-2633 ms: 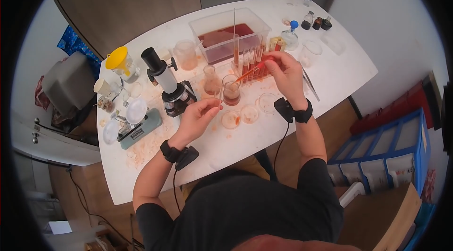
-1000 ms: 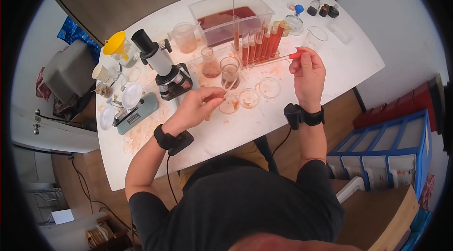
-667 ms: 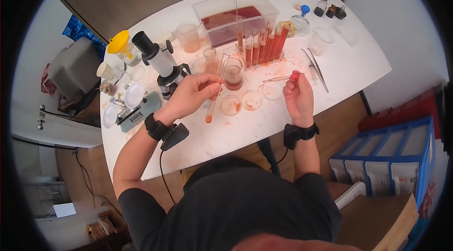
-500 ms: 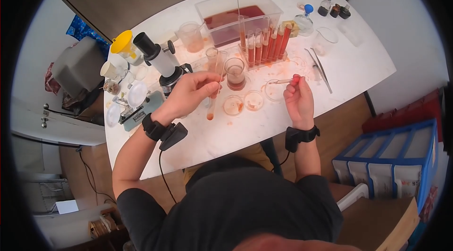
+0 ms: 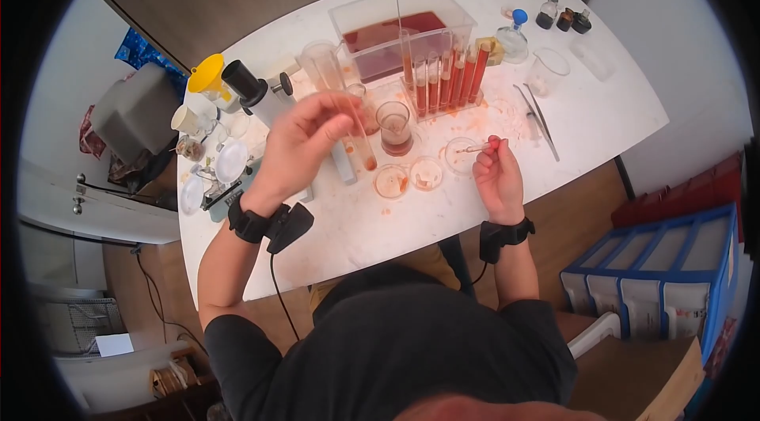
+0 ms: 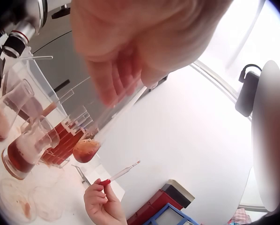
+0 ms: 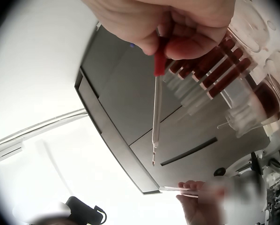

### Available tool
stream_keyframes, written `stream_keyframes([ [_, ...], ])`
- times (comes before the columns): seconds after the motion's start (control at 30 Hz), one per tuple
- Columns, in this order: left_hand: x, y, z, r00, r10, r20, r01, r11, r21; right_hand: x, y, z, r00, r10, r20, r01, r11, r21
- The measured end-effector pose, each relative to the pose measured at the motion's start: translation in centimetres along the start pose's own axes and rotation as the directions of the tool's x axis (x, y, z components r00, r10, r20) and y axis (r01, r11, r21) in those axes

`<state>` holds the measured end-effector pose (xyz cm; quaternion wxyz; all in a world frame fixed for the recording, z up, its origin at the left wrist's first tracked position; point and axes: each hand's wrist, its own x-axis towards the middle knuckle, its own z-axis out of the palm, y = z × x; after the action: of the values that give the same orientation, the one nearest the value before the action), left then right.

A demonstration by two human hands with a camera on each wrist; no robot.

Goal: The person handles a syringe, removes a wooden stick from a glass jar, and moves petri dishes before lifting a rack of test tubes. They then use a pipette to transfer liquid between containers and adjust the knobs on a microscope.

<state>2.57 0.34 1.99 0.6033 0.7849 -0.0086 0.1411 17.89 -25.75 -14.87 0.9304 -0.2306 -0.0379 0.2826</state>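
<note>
My left hand (image 5: 305, 144) pinches a tilted glass test tube (image 5: 365, 150) near its upper part. A little orange-brown liquid sits in its rounded bottom, seen closer as the test tube (image 6: 87, 149) in the left wrist view. My right hand (image 5: 499, 183) holds a glass dropper (image 7: 157, 110) by its red rubber bulb (image 7: 160, 58), between thumb and fingers. The dropper looks nearly drained, its tip pointing left over a petri dish (image 5: 461, 153) in the head view. Between the hands stands a beaker (image 5: 395, 128) with brownish-red liquid and foam.
Behind the beaker, a rack (image 5: 431, 111) holds several tubes of red liquid. A plastic tub (image 5: 356, 9) of dark red liquid stands farther back. The microscope (image 5: 249, 85) and balance (image 5: 218, 203) are at left. Tweezers (image 5: 538, 124) lie at right; two more petri dishes (image 5: 426, 173) sit in front.
My right hand has drawn the dropper away from over the beaker to the right and lowered it; its orange contents are gone. My left hand has lifted the test tube and swung its bottom rightward.
</note>
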Motion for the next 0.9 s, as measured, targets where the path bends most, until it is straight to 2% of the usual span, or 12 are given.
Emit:
stream_keyframes([
  [0.13, 0.5, 1.6, 0.0, 0.996, 0.08, 0.048, -0.081, 0.997, 0.001, 0.1, 0.2, -0.1, 1.0, -0.001, 0.0, 0.001, 1.0, 0.009],
  [0.17, 0.6, 1.7, 0.0, 0.998, 0.06, -0.028, -0.062, 0.996, -0.064, -0.1, 0.3, -0.3, 1.0, -0.001, 0.003, 0.001, 1.0, 0.006],
  [0.27, 0.9, 1.9, -0.7, 0.987, 0.137, -0.086, -0.143, 0.988, -0.066, -0.2, 0.2, -0.5, 1.0, 0.005, -0.008, -0.005, 1.0, 0.007],
  [0.3, 0.7, 2.2, -1.0, 0.991, 0.129, -0.043, -0.131, 0.989, -0.063, -0.1, 0.2, -0.4, 1.0, 0.001, -0.004, -0.001, 1.0, 0.007],
  [0.4, 1.5, 1.8, -1.7, 0.97, 0.177, -0.168, -0.213, 0.948, -0.237, -0.4, 0.3, -0.6, 1.0, 0.004, -0.011, -0.004, 1.0, 0.003],
  [0.43, 1.3, 1.8, -1.6, 0.973, 0.208, -0.102, -0.225, 0.952, -0.206, -0.4, 0.3, -0.8, 1.0, 0.009, -0.015, -0.009, 1.0, 0.0],
  [0.57, 1.3, 0.9, -0.6, 0.963, 0.23, -0.141, -0.265, 0.903, -0.337, -0.4, 0.5, -0.9, 1.0, 0.0, 0.021, 0.0, 1.0, -0.001],
  [0.67, 0.5, -0.3, 0.8, 0.985, 0.173, -0.012, -0.166, 0.918, -0.361, -0.5, 0.3, -0.9, 1.0, 0.005, 0.004, -0.005, 1.0, -0.002],
  [0.7, 0.7, -0.7, 0.9, 0.989, 0.135, -0.058, -0.147, 0.916, -0.372, -0.7, 0.2, -1.0, 1.0, -0.004, 0.008, 0.004, 1.0, -0.003],
  [0.8, 0.2, -1.8, 1.9, 0.997, 0.067, -0.022, -0.07, 0.906, -0.418, -0.9, -0.6, -0.8, 0.999, -0.034, 0.015, 0.034, 0.999, 0.009],
  [0.83, -0.2, -2.1, 2.6, 0.999, 0.025, 0.033, -0.008, 0.907, -0.422, -0.9, -1.0, -0.8, 0.999, -0.041, 0.011, 0.041, 0.999, 0.025],
  [0.9, 0.1, -3.6, 2.8, 1.0, 0.006, 0.017, 0.003, 0.864, -0.503, -1.2, -1.4, -1.1, 0.999, -0.049, 0.01, 0.049, 0.997, 0.053],
])
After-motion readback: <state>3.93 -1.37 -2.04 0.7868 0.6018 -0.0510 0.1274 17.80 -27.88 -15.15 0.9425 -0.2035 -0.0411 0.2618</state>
